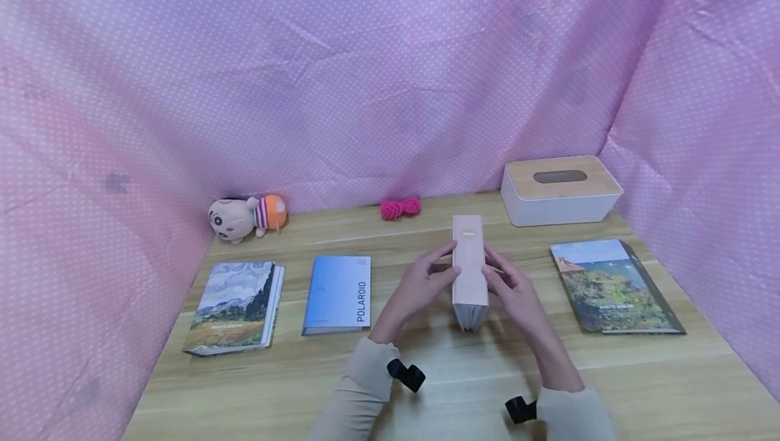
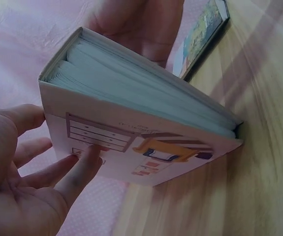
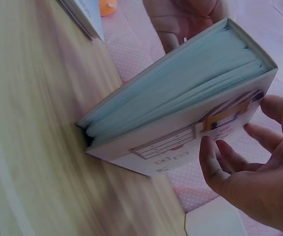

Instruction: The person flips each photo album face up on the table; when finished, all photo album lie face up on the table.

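A thick pale pink photo album (image 1: 469, 258) is upright with its spine up and its page ends toward me. My left hand (image 1: 423, 282) holds its left cover, thumb near the spine and fingers spread lower down. On the opposite cover, my right hand (image 1: 513, 285) grips in the same way. Drawings of a striped awning and a shelf decorate the cover (image 2: 116, 157) in the left wrist view. Between the covers many pages (image 3: 180, 83) show in the right wrist view. The album's lower edge appears to rest on the wooden table (image 1: 451, 387).
At left lie a landscape-painted album (image 1: 234, 305) and a blue Polaroid album (image 1: 338, 292). Another painted album (image 1: 615, 285) lies at right. Along the back are a plush toy (image 1: 246, 217), pink yarn (image 1: 400, 208) and a tissue box (image 1: 560, 190), before a pink dotted curtain (image 1: 365, 89).
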Demonstrator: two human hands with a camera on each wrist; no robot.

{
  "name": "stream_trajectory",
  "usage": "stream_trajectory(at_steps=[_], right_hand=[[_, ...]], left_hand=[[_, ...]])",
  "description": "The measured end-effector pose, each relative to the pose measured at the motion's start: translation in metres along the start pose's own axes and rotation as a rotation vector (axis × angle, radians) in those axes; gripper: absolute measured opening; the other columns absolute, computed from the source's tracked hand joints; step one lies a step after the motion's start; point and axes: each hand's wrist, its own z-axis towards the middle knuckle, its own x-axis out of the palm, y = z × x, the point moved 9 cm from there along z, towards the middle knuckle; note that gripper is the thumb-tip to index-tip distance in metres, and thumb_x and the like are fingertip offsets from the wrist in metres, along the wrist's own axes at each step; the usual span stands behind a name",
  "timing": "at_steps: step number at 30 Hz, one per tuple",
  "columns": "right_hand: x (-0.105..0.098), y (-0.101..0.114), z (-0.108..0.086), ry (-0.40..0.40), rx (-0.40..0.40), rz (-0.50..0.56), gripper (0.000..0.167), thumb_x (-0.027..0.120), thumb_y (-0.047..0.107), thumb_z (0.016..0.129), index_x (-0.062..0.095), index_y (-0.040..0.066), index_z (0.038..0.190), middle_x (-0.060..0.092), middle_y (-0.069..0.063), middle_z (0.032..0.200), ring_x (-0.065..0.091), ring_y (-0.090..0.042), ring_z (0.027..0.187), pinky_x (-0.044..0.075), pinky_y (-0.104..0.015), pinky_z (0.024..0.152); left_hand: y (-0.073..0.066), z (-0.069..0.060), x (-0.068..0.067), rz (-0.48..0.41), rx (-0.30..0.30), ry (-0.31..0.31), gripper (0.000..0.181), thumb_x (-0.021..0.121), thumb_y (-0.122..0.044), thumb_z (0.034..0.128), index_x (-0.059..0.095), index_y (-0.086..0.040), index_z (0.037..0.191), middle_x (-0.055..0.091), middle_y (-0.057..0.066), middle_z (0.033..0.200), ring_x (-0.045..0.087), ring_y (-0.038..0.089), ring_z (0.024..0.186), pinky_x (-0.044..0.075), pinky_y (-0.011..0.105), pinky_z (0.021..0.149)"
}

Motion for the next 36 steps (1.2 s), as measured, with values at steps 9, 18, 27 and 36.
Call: stream_trajectory(at_steps=[9,18,27,36], right_hand=[[0.015,-0.015,0.003,0.077,0.035,0.027,0.051,0.045,0.035,0.101,0.033,0.025,0.149,0.033,-0.011,0.154,0.055,-0.013,0.12,0.049,-0.032,0.097],[0.029,-0.042,0.003,0.157,0.172,-0.152,0.059,0.052,0.045,0.096,0.032,0.029,0.15,0.028,-0.018,0.155,0.039,-0.038,0.135,0.035,-0.053,0.109],[0.036,-0.048,0.004,0.162,0.157,-0.266,0.063,0.057,0.039,0.094,0.033,0.024,0.15,0.026,-0.018,0.154,0.037,-0.042,0.134,0.035,-0.056,0.107],[0.037,-0.05,0.006,0.159,0.195,-0.377,0.069,0.058,0.041,0.093,0.028,0.02,0.151,0.017,-0.019,0.157,0.023,-0.044,0.141,0.026,-0.058,0.112]], left_hand=[[0.0,-0.003,-0.013,0.08,-0.004,-0.028,0.049,0.061,-0.034,0.0932,0.048,-0.032,0.14,0.046,0.001,0.145,0.057,0.029,0.12,0.053,0.033,0.091],[0.005,-0.007,-0.031,0.189,-0.006,-0.048,0.057,0.062,-0.04,0.0915,0.043,-0.029,0.144,0.042,0.009,0.147,0.056,0.031,0.121,0.053,0.037,0.091],[0.013,-0.011,-0.048,0.217,-0.053,-0.037,0.06,0.063,-0.039,0.0916,0.04,-0.027,0.146,0.039,0.009,0.15,0.055,0.033,0.122,0.053,0.039,0.092],[0.032,-0.018,-0.052,0.198,-0.112,0.017,0.065,0.06,-0.042,0.0923,0.03,-0.035,0.149,0.036,0.006,0.152,0.055,0.032,0.123,0.05,0.041,0.097]])
